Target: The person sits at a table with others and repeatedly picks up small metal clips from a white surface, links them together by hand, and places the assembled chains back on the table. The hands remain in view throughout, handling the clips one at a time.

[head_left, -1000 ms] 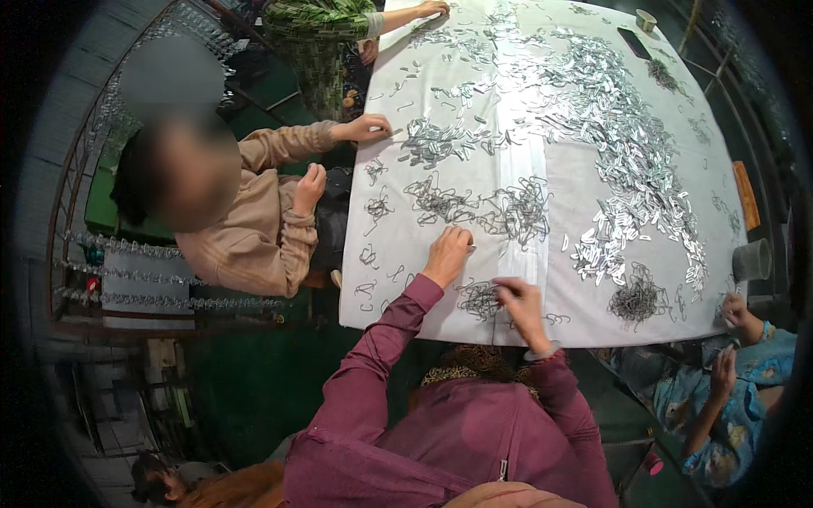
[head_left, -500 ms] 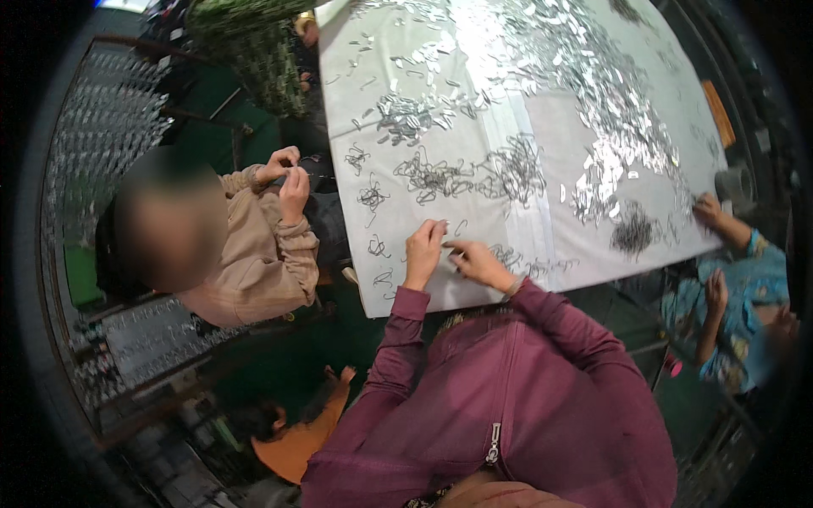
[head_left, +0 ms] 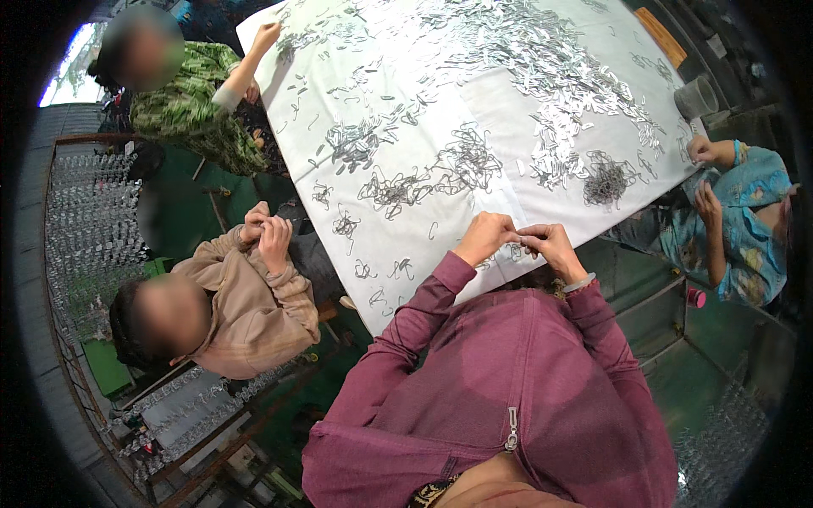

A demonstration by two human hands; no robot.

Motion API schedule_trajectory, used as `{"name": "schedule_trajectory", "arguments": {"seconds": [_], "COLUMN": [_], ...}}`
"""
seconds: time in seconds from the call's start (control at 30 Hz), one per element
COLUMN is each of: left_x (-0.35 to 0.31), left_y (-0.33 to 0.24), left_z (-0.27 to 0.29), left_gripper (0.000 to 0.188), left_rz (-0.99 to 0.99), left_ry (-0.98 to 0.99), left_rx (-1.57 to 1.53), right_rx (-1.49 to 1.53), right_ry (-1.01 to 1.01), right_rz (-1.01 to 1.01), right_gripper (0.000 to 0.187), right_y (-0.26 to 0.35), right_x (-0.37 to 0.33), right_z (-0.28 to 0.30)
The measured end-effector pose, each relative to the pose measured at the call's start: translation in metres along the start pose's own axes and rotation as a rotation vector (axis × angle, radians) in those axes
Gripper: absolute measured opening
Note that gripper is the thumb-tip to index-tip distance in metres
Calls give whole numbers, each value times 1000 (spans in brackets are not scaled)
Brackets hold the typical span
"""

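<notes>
My left hand (head_left: 487, 239) and my right hand (head_left: 550, 247) meet over the near edge of the white-covered table (head_left: 406, 245). Both are closed in a pinch, fingertips nearly touching. Whatever lies between them is too small to make out. Just beyond are tangled heaps of thin bent wire hooks (head_left: 467, 161), and a single wire hook (head_left: 433, 230) lies left of my left hand. A few more wire pieces (head_left: 513, 251) show partly under and between my hands. Smaller wire clumps (head_left: 345, 224) dot the left side of the cloth.
Flat silver strips (head_left: 559, 93) spread across the far half, beside a darker wire heap (head_left: 605, 179). A grey tub (head_left: 696, 98) stands at the right corner. Co-workers sit around: one in beige (head_left: 254, 313), one in green (head_left: 190, 110), one in blue (head_left: 754, 212). Hanging racks (head_left: 93, 229) line the left.
My hands have come together and shifted right along the table edge; before, the left was raised slightly apart. The view has turned, bringing the co-worker in green further into sight.
</notes>
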State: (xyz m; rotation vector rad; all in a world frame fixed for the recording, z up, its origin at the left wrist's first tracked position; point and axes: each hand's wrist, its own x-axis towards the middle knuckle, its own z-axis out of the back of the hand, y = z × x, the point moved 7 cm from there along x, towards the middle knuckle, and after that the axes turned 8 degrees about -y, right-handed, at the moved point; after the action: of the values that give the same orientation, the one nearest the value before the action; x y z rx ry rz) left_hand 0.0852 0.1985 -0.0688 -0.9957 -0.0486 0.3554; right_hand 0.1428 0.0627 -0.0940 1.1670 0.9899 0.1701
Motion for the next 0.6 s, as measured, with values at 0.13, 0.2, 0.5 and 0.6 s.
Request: {"name": "schedule_trajectory", "arguments": {"seconds": [0.13, 0.2, 0.5, 0.6], "left_x": [31, 45, 49, 50], "left_y": [24, 50, 81, 71], "left_z": [41, 50, 28, 44], "left_gripper": [21, 17, 10, 9], "left_rz": [61, 66, 96, 82], "left_ry": [-360, -464, -425, -471], "left_rx": [158, 274, 560, 562], "right_rx": [8, 110, 32, 276], "right_ry": [76, 58, -28, 20], "right_rz": [-122, -94, 74, 8], "right_gripper": [16, 15, 13, 12], "right_y": [-19, -30, 11, 23], "right_x": [2, 7, 1, -16], "right_z": [16, 22, 79, 81]}}
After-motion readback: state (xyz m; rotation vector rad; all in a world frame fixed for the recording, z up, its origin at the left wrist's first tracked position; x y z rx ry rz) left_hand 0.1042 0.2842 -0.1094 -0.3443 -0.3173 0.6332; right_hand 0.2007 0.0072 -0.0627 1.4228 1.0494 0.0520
